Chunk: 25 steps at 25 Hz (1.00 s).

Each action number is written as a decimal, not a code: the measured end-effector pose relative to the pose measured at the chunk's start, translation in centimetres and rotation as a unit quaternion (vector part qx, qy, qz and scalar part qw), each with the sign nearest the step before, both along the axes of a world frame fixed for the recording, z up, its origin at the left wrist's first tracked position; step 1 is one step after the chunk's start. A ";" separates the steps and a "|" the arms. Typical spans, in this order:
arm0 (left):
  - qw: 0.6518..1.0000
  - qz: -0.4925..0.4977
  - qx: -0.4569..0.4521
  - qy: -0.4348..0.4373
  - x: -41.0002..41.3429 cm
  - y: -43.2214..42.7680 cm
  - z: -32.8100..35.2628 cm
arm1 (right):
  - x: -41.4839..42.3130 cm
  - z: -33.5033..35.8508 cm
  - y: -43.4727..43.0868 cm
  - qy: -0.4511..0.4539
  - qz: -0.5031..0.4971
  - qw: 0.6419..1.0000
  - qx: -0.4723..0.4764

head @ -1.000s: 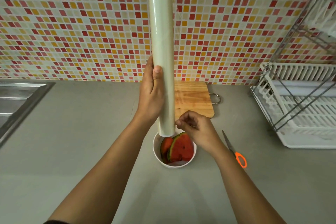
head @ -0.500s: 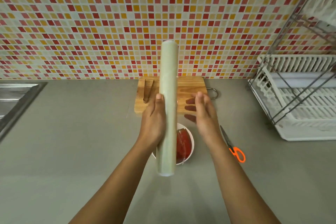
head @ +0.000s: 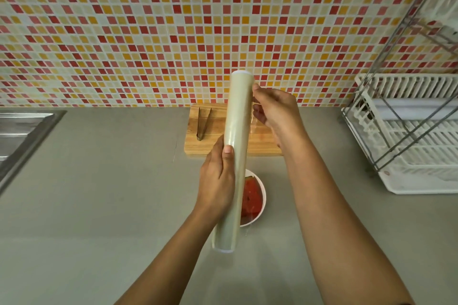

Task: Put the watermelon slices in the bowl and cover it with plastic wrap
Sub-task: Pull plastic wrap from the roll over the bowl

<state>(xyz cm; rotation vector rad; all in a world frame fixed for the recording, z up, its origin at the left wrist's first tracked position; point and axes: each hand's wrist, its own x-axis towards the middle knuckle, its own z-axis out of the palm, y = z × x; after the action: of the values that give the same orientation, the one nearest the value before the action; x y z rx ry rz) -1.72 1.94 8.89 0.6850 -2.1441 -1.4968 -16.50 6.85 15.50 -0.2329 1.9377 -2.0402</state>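
On the grey table [head: 99, 205] below a tiled wall, the left hand [head: 216, 181] grips the roll of plastic wrap [head: 235, 156] above the bowl [head: 263, 202] of watermelon slices [head: 251, 197], while the right hand [head: 275, 109] pinches its thin, clingy, probably tear-prone film near the roll's far end.

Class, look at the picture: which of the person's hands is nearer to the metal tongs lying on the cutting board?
Left. The left hand grips the plastic wrap roll just below and right of the tongs. The right hand is beyond the roll, farther right.
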 end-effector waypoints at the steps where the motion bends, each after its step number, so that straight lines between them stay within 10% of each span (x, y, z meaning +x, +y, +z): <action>1: 1.000 0.000 0.000 0.000 0.0 -0.1 -0.1 | -0.2 0.1 0.0 0.015 0.003 1.000 0.005; 25: 0.999 -0.022 -0.028 0.025 -0.8 0.3 -0.1 | -0.7 0.3 -0.3 0.089 -0.127 0.987 -0.038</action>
<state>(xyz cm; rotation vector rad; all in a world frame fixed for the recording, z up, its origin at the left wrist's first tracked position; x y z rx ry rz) -2.47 2.23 8.78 0.5784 -2.1670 -1.4536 -17.16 6.59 15.75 -0.2006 2.0904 -2.3315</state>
